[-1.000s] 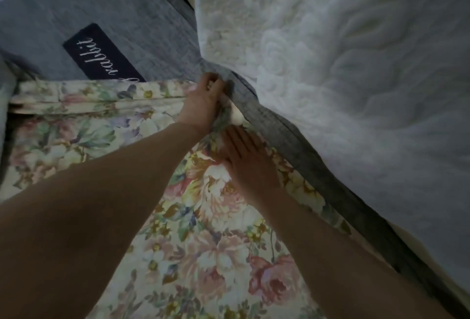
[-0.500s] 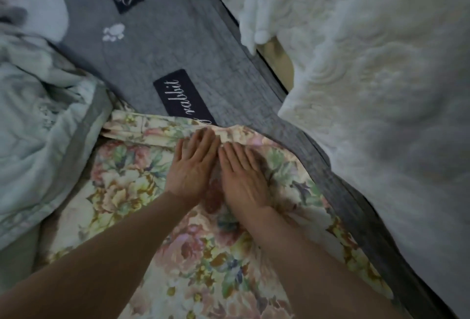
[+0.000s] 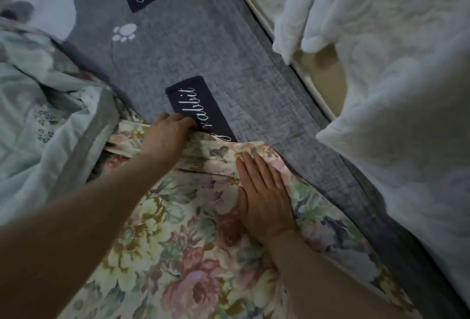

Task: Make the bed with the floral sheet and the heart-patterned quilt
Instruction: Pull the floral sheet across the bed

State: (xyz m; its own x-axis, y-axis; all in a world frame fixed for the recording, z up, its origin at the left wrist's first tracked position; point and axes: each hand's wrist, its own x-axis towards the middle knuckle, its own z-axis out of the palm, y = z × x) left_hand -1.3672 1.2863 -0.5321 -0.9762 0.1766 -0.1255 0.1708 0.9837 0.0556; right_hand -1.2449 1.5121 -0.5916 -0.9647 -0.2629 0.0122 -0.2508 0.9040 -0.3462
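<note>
The cream floral sheet (image 3: 178, 255) lies on the grey bed cover (image 3: 216, 51), its folded edge touching a dark "rabbit" label (image 3: 201, 107). The left hand (image 3: 167, 138) curls its fingers round that edge; the right hand (image 3: 264, 196) presses flat on the sheet, fingers straight.

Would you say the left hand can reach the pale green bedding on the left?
Probably yes: the left hand, gripping the floral sheet, sits near the pale green bedding, nothing between.
</note>
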